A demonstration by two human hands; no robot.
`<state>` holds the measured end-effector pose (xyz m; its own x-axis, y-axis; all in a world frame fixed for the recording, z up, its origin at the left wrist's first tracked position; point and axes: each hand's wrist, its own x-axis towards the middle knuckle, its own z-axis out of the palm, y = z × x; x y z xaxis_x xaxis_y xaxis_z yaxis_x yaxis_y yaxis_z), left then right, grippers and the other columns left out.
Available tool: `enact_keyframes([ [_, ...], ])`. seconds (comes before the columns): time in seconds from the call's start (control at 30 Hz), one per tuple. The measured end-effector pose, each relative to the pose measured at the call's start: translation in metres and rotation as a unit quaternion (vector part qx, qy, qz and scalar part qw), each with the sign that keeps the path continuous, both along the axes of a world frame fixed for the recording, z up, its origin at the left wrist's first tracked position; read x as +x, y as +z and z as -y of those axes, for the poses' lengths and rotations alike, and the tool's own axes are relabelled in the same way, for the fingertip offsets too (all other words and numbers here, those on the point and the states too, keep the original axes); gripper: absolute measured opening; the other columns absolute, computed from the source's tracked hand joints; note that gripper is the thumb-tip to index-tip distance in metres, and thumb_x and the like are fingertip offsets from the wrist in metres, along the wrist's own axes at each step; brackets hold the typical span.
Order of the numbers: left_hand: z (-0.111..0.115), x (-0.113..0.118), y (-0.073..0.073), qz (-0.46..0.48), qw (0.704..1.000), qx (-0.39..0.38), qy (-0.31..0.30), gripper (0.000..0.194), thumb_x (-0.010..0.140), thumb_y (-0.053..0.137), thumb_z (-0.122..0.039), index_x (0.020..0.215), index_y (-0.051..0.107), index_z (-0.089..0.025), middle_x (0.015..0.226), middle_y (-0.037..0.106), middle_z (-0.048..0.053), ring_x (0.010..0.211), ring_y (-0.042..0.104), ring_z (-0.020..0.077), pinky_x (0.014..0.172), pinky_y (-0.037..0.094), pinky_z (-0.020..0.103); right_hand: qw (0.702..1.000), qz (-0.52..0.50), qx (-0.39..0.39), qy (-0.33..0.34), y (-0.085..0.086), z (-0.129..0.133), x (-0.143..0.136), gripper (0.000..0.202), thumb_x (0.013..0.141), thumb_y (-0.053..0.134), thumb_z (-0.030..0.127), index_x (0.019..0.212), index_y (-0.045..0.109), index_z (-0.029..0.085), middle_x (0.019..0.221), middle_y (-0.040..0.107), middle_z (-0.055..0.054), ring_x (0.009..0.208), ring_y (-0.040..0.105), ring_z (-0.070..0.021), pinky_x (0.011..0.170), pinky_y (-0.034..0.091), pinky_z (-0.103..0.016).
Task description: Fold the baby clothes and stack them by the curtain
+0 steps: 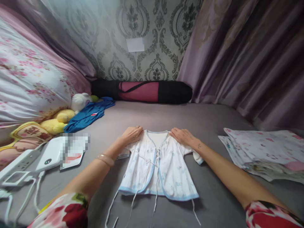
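Observation:
A white baby shirt with pale blue edging and small prints is spread front side up on the grey bed sheet. Its neckline faces away from me, and white string ties hang loose past its hem. My left hand is closed at the left shoulder of the shirt, fingers bent over the cloth. At the opposite shoulder my right hand grips the fabric in the same way. Both short sleeves lie partly under my wrists. The fingertips are small and partly hidden.
Folded printed cloths are stacked at the right. Leftward lie a power bank, a power strip with cables, a phone-like slab, a blue cloth and plush toys. A black-and-pink long bag rests against the wall.

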<state>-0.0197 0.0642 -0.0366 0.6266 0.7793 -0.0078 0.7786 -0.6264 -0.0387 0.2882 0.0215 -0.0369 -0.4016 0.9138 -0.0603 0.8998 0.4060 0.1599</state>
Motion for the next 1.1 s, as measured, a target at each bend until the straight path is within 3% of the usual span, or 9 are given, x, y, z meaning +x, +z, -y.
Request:
enact_keyframes([
  [0.33, -0.07, 0.009, -0.019, 0.019, 1.0, 0.017, 0.015, 0.033, 0.1, 0.028, -0.034, 0.098, 0.057, -0.018, 0.096, 0.066, 0.011, 0.086, 0.064, 0.0225, 0.075, 0.045, 0.032, 0.999, 0.024, -0.013, -0.018, -0.001, -0.06, 0.007, 0.043, 0.103, 0.018, 0.044, 0.113, 0.052, 0.019, 0.11, 0.066, -0.011, 0.092, 0.068, -0.0256, 0.072, 0.045, -0.033],
  [0.57, -0.111, 0.02, -0.015, 0.023, 0.998, 0.004, 0.06, 0.036, 0.1, 0.027, -0.035, 0.103, 0.058, -0.016, 0.101, 0.067, 0.013, 0.091, 0.065, 0.0243, 0.077, 0.045, 0.032, 0.999, 0.006, -0.027, -0.044, 0.003, -0.1, 0.008, 0.039, 0.103, 0.024, 0.042, 0.114, 0.054, 0.018, 0.112, 0.066, -0.013, 0.099, 0.066, -0.0274, 0.079, 0.045, -0.036],
  [0.73, -0.114, 0.029, -0.008, 0.044, 0.994, -0.016, 0.104, 0.034, 0.099, 0.031, -0.035, 0.1, 0.059, -0.016, 0.103, 0.067, 0.013, 0.092, 0.065, 0.0243, 0.074, 0.044, 0.03, 0.991, -0.087, -0.014, -0.097, -0.003, -0.108, 0.007, 0.032, 0.101, 0.035, 0.038, 0.113, 0.056, 0.017, 0.115, 0.064, -0.013, 0.105, 0.062, -0.0264, 0.082, 0.044, -0.034],
  [0.9, -0.111, 0.035, -0.004, 0.107, 0.987, -0.047, 0.109, 0.034, 0.096, 0.04, -0.043, 0.096, 0.06, -0.017, 0.098, 0.068, 0.01, 0.089, 0.063, 0.0217, 0.07, 0.042, 0.027, 0.975, -0.206, -0.021, -0.083, -0.016, -0.117, 0.001, 0.026, 0.094, 0.052, 0.033, 0.114, 0.06, 0.018, 0.118, 0.062, -0.01, 0.111, 0.056, -0.0207, 0.09, 0.04, -0.027],
  [1.1, -0.12, 0.043, -0.019, 0.125, 0.982, -0.041, 0.134, 0.029, 0.095, 0.042, -0.04, 0.097, 0.061, -0.018, 0.096, 0.07, 0.009, 0.09, 0.064, 0.0213, 0.072, 0.042, 0.027, 0.961, -0.238, -0.008, -0.141, -0.025, -0.127, -0.01, 0.024, 0.095, 0.05, 0.037, 0.107, 0.06, 0.02, 0.11, 0.067, -0.008, 0.101, 0.06, -0.0209, 0.081, 0.041, -0.027],
])
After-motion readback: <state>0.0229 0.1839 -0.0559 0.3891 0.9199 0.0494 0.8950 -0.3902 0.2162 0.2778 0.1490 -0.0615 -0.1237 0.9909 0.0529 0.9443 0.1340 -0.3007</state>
